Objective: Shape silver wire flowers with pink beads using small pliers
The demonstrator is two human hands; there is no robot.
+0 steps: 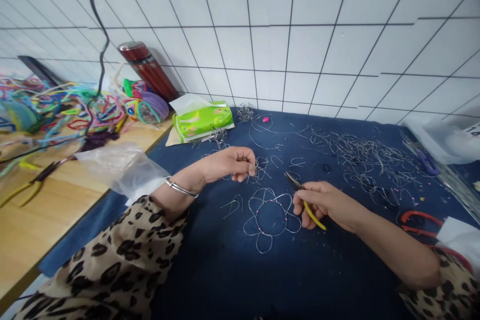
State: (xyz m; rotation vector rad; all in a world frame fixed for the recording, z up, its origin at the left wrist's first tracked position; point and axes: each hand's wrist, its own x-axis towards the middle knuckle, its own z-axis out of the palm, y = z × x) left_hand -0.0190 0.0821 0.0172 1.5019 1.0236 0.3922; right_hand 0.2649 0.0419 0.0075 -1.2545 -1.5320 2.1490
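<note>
My right hand is wrapped round a pair of yellow-handled pliers, whose metal jaws point up and to the left. Fingers curled in a pinch, my left hand is over the near side of a small heap of bent wire pieces; whether a wire is between its fingertips cannot be made out. Below and between the hands lies a flower-shaped wire ring with looped petals and small pink beads. A few bent wires rest to its left. A silver bangle circles my left wrist.
Tangled wire pieces spread at the right, near red-handled scissors and a plastic container. A green tissue pack sits at the back. On the wooden table at left are a red flask, pipe cleaners and other pliers.
</note>
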